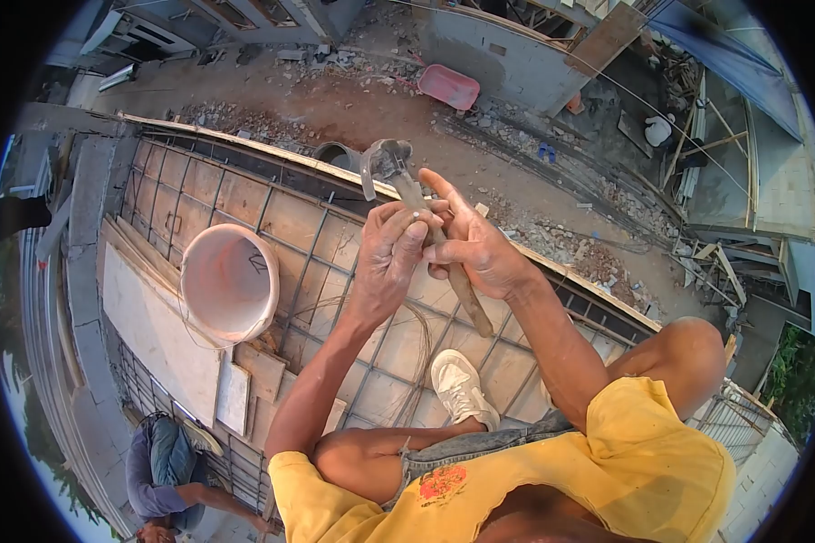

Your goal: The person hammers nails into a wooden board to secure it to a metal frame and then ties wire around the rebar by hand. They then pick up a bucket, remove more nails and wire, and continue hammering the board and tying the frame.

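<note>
A hammer (469, 303) with a wooden handle and a dark metal head is held up in front of me, its head at the upper left and its handle slanting down to the right. My left hand (391, 258) pinches at the handle below the head, thumb and fingers pressed together. Around the same handle, my right hand (475, 249) has its thumb and lower fingers closed, with the index finger stretched upward. Both hands are close together, near or touching each other. Anything small between the left fingertips is too small to tell.
A pinkish bucket (231, 283) stands on boards left of my hands. Steel rebar grid (308, 271) lies over the panels around my shoe (459, 385). A co-worker (167, 471) crouches at the lower left. Beyond the wooden edge (272, 154) lies lower ground with rubble and a red wheelbarrow tray (449, 86).
</note>
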Motion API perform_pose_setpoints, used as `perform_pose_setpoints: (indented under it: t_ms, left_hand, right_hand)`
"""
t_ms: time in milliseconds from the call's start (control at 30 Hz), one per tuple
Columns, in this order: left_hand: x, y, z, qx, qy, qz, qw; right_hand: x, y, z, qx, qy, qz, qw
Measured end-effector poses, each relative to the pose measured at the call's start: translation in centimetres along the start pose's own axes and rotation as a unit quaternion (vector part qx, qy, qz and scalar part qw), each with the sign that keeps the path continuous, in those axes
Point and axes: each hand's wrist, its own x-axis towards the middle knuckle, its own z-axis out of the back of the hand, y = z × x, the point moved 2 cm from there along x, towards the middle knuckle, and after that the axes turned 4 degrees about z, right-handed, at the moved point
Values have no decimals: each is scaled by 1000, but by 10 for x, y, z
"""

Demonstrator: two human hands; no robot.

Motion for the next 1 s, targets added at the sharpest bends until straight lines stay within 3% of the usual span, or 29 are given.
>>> perform_pose_setpoints:
  t_ms: [67, 167, 200, 233, 367, 467, 533, 633, 700, 800, 900, 933, 1000]
  left_hand:
    - [4, 1, 8, 35, 46, -6, 998]
    - [10, -1, 23, -58, 96, 145, 983]
    - [10, -2, 25, -41, 78, 98, 991]
    - [12, 1, 32, -31, 56, 110, 992]
    - [9, 12, 51, 32, -7, 139, 990]
    - [11, 12, 47, 45, 10, 139, 989]
    - [14, 8, 42, 48, 13, 116, 992]
    - [15, 4, 38, 73, 11, 105, 992]
    - [15, 3, 38, 114, 12, 99, 989]
    - [13, 7, 32, 157, 32, 90, 983]
    - [8, 11, 25, 219, 35, 13, 975]
    - [7, 11, 23, 208, 35, 22, 977]
    - [9, 14, 23, 224, 35, 2, 974]
  right_hand:
    - [2, 0, 7, -121, -46, -4, 992]
    - [5, -7, 14, -326, -140, 15, 935]
    - [4, -11, 11, -379, -163, 44, 910]
    - [5, -13, 10, -431, -183, 74, 881]
    - [-5, 23, 15, -372, -200, -43, 905]
    - [8, 31, 15, -300, -159, 112, 934]
    - [21, 27, 21, -381, -207, 190, 881]
    - [16, 26, 22, -362, -233, 133, 893]
    - [5, 29, 18, -270, -203, 35, 941]
    - [8, 10, 27, -263, -150, 53, 952]
    - [6, 8, 18, -379, -153, 58, 911]
    - [4, -1, 15, -376, -174, 105, 904]
    - [3, 0, 8, -372, -168, 81, 909]
